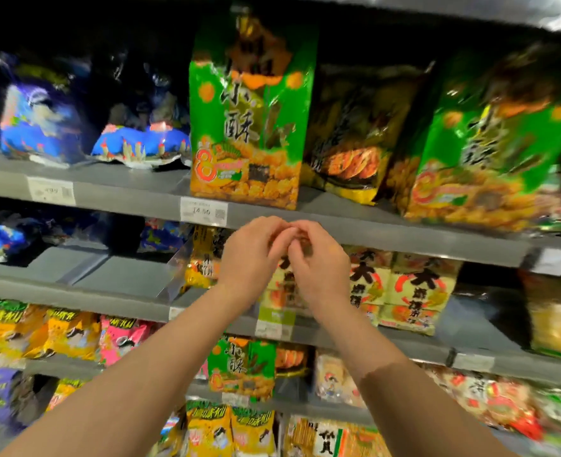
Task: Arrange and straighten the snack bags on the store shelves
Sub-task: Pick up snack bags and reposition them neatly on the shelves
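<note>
Touching at curled fingertips, left hand (252,255), right hand (320,267), pinch unclear, one tall green foil bag (249,110) above, two pale-yellow plastic bags (417,291) rightward

Grey shelves (371,232), price labels (203,211); top seemingly dim.

Two bare forearms are shown, uncovered down to the frame's lower edge; the left hand (251,258) and the right hand (322,268) are likewise bare.
</note>
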`<action>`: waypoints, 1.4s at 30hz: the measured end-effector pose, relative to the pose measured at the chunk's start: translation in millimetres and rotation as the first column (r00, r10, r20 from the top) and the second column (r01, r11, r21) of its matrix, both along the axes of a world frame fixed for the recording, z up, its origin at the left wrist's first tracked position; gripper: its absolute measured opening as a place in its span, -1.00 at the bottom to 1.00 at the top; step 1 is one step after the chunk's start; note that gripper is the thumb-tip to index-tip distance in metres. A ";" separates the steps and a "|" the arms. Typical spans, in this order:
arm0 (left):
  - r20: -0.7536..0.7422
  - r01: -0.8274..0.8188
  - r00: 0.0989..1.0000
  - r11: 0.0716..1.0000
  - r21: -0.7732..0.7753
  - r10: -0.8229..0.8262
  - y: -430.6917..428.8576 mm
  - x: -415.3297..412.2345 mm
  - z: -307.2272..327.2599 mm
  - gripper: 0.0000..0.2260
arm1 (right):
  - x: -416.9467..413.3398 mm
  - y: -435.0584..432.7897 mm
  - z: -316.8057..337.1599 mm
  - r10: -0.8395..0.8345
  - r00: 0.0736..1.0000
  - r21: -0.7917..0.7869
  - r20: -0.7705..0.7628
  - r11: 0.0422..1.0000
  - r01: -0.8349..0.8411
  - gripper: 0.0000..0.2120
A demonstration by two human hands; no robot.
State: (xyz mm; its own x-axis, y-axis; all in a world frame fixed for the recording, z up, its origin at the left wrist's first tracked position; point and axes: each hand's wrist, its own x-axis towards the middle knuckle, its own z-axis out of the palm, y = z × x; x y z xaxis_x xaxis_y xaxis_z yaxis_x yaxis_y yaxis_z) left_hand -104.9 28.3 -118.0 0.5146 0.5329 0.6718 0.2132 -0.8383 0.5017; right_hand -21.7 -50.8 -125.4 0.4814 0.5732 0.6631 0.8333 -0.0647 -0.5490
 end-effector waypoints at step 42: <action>0.026 0.128 0.991 0.992 0.018 -0.128 23.5 121.5 43.3 -0.38 | 130.8 44.6 84.4 -0.086 0.811 0.193 -0.578 0.952 0.239 -0.22</action>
